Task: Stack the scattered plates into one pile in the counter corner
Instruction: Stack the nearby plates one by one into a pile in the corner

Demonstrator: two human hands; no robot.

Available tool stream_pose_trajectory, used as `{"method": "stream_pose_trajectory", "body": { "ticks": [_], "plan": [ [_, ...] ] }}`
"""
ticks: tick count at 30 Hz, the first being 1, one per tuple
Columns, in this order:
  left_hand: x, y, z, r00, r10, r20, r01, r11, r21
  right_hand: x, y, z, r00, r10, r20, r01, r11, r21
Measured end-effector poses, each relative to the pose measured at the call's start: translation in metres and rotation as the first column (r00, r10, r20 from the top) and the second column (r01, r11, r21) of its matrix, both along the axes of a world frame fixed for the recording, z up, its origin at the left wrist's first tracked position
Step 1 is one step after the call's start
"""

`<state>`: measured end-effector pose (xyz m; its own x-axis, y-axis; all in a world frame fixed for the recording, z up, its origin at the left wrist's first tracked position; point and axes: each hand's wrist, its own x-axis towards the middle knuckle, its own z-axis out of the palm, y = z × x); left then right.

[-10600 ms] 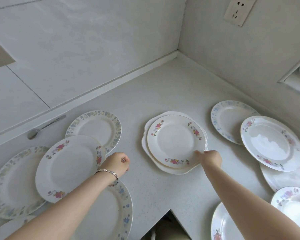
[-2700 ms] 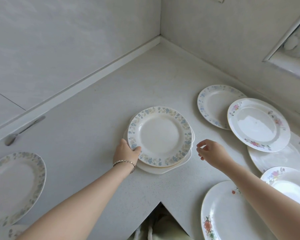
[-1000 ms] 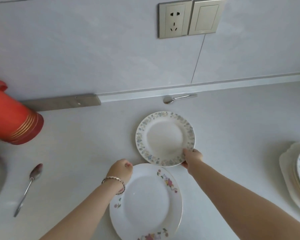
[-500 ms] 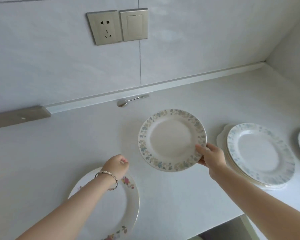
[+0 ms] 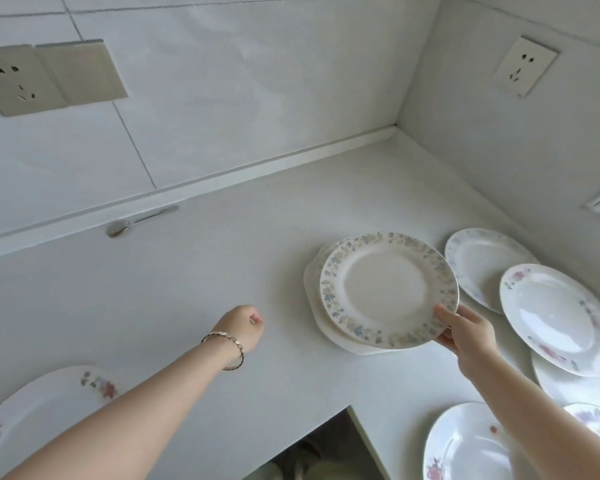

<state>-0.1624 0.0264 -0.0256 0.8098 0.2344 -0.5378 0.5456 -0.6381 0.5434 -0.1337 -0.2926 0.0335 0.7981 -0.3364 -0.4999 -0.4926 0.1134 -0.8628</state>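
My right hand (image 5: 465,332) grips the near right rim of a blue-leaf-bordered plate (image 5: 385,289), held just over the pile of plates (image 5: 314,292) on the white counter. Only the pile's left and near edges show under it. My left hand (image 5: 241,323) is curled in a loose fist above the bare counter, holding nothing, a bracelet on its wrist. A rose-patterned plate (image 5: 39,410) lies at the near left, partly under my left forearm.
Several more plates lie to the right: a blue-rimmed one (image 5: 482,261), a rose one (image 5: 555,317) and others near the front edge (image 5: 465,445). A spoon (image 5: 136,221) lies by the back wall. The counter corner (image 5: 395,133) is at the far right. The counter front has a notch (image 5: 326,445).
My right hand has carried the leaf-bordered plate rightwards until it hangs over the pile. My left hand has left the rose plate and hovers over the counter. The view has swung right.
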Motion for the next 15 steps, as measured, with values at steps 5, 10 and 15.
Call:
{"method": "stream_pose_trajectory", "body": {
  "ticks": [5, 10, 15],
  "plan": [
    [0.008, -0.022, 0.005, 0.999, 0.048, -0.001, -0.048, 0.999, 0.008, 0.015, -0.022, -0.023, 0.996, -0.038, -0.086, 0.042, 0.998, 0.051],
    [0.007, -0.028, 0.006, 0.997, 0.073, -0.029, -0.073, 0.997, 0.015, 0.026, -0.023, -0.043, 0.992, -0.015, -0.123, 0.021, 0.999, 0.048],
    [0.009, -0.023, 0.009, 0.996, 0.087, -0.025, -0.087, 0.996, 0.026, 0.019, -0.012, -0.056, 0.970, 0.153, -0.188, -0.216, 0.897, -0.385]
  ]
}}
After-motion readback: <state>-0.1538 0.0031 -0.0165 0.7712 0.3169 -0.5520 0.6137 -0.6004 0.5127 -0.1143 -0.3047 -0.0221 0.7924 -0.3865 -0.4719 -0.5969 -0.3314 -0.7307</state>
